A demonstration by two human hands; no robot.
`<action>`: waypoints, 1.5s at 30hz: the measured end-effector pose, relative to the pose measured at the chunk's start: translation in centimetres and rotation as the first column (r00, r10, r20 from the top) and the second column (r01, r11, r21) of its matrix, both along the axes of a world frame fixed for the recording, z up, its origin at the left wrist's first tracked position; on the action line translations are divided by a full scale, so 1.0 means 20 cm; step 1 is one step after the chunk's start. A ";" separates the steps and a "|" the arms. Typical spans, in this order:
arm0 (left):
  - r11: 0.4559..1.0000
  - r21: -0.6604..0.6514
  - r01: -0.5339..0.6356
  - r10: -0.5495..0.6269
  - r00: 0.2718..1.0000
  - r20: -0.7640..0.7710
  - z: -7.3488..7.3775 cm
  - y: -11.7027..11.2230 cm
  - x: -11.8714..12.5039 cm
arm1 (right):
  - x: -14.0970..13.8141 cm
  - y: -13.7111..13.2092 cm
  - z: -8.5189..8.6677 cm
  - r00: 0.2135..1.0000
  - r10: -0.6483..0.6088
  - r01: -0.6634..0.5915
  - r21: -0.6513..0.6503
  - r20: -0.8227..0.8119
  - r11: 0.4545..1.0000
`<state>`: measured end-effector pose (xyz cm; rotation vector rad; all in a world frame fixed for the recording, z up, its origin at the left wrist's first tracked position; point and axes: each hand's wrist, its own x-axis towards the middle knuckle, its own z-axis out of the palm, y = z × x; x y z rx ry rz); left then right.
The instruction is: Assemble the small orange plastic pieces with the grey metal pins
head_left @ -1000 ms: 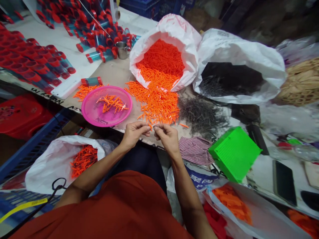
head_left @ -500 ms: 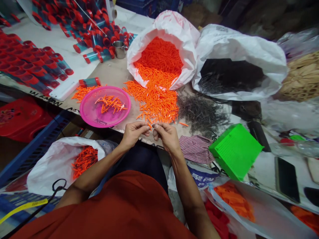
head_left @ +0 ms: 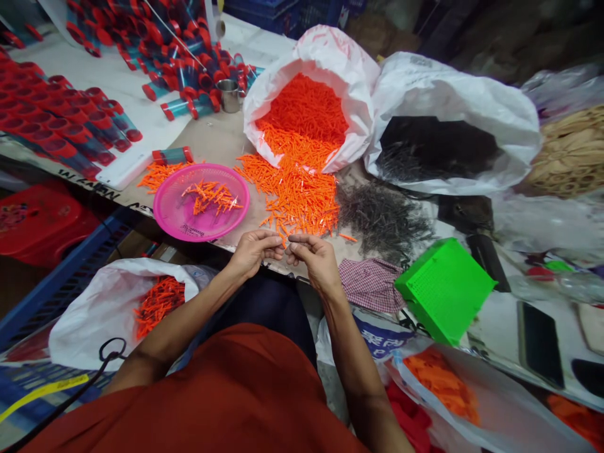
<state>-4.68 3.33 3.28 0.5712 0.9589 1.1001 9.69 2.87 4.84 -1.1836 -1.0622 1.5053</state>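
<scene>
Both hands meet at the table's front edge, fingertips almost touching. Between thumb and forefinger, my left hand (head_left: 255,253) pinches a small orange plastic piece (head_left: 284,241). My right hand (head_left: 315,257) is closed in a pinch right beside it; whatever lies in its fingertips is too small to make out. Just beyond the hands spreads a heap of slim orange pieces (head_left: 302,200), spilling from a white sack (head_left: 325,47). To its right is a pile of thin dark pieces (head_left: 384,217). A pink basket (head_left: 165,217) on the left holds some orange pieces with dark thin parts.
Another white sack (head_left: 514,119) holds dark pieces. A green basket (head_left: 446,289) and a checked cloth (head_left: 370,284) lie right of my hands. Red-capped tubes (head_left: 61,126) and a metal cup (head_left: 229,95) stand back left. Below left, an open sack (head_left: 89,314) contains orange pieces.
My right forefinger has straightened a little over the thumb, while both hands stay together in the same place. The whole view has shifted slightly.
</scene>
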 end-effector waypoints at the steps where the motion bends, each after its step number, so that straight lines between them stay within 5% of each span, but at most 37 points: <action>1: 1.000 -0.010 0.000 0.000 1.000 0.008 0.00 0.00 0.00 | 0.00 0.00 0.00 1.000 -0.007 0.007 0.006 0.013 1.000; 16: 0.997 -0.075 -0.020 0.026 0.997 0.078 0.00 0.00 -0.01 | -0.03 -0.02 -0.04 0.991 -0.109 0.110 0.007 -0.072 0.994; 26: 0.998 -0.057 -0.016 0.019 0.999 0.037 0.01 -0.01 -0.01 | -0.01 -0.03 -0.03 0.970 -0.086 0.040 0.196 0.230 0.980; 33: 1.000 -0.019 -0.006 0.007 1.000 0.021 0.02 -0.02 -0.01 | 0.02 -0.04 0.01 0.817 -0.187 -0.150 0.514 0.545 0.845; 45: 1.000 0.011 -0.026 0.026 1.000 -0.007 0.03 -0.02 -0.01 | 0.01 -0.05 -0.01 0.683 -0.306 -0.319 0.648 0.663 0.692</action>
